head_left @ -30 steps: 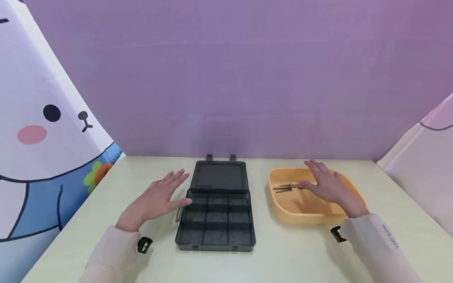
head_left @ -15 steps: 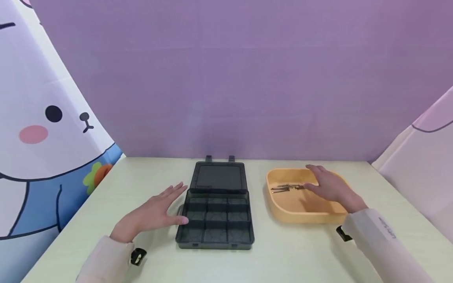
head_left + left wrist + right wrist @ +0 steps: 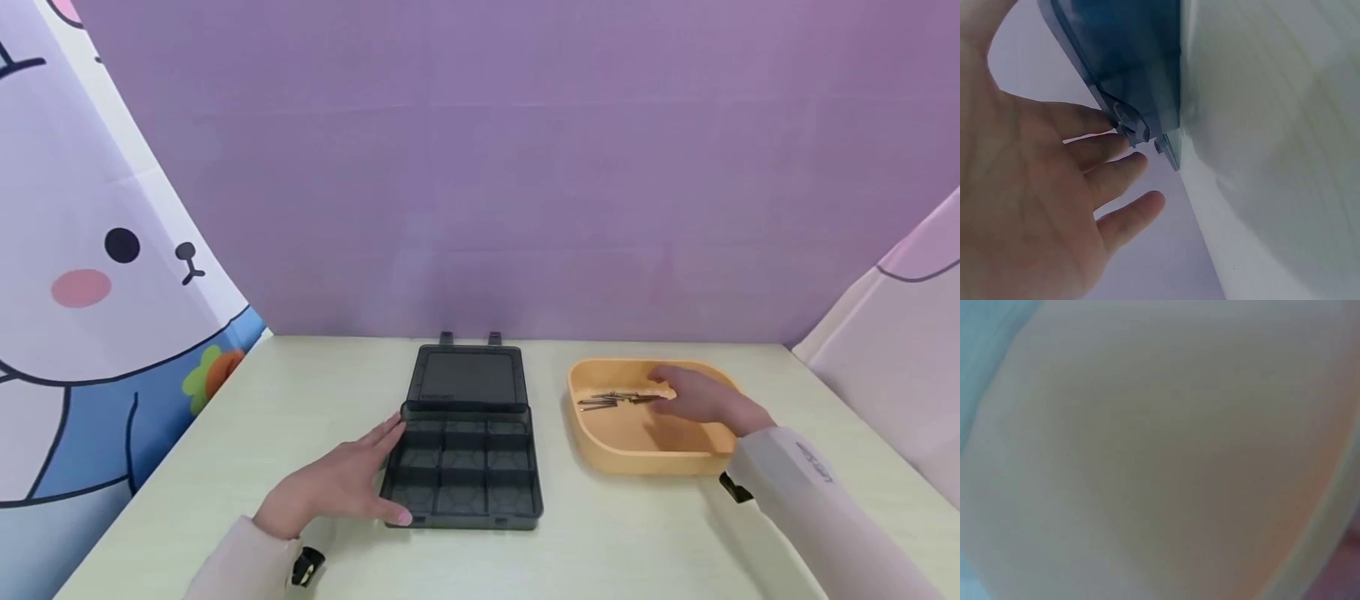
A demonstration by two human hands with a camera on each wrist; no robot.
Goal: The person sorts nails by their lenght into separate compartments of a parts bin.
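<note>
A dark, see-through compartment box point(image 3: 461, 521) lies on the table with its lid point(image 3: 472, 375) folded back. My left hand point(image 3: 341, 483) spans its left side, fingertips at the edge and thumb at the front left corner. In the left wrist view its fingers point(image 3: 1116, 178) are nearly straight beside the box's side point(image 3: 1141, 69). My right hand point(image 3: 701, 396) reaches down into an orange tray point(image 3: 645, 462), thumb and fingers apart around the end of a small pile of thin, nail-like metal pieces point(image 3: 600, 402). Blurred tray wall point(image 3: 1147, 456) fills the right wrist view.
Box and tray stand on a pale table point(image 3: 570, 533), with a stretch of tabletop between them. A purple cloth point(image 3: 480, 167) hangs behind, and a cartoon-printed cloth point(image 3: 112, 333) at the left. Two latches point(image 3: 495, 338) stick out from the lid's back edge.
My left hand has come down and towards me, from above the box to its left side. My right hand has lowered into the tray towards the metal pieces, its fingers bending more.
</note>
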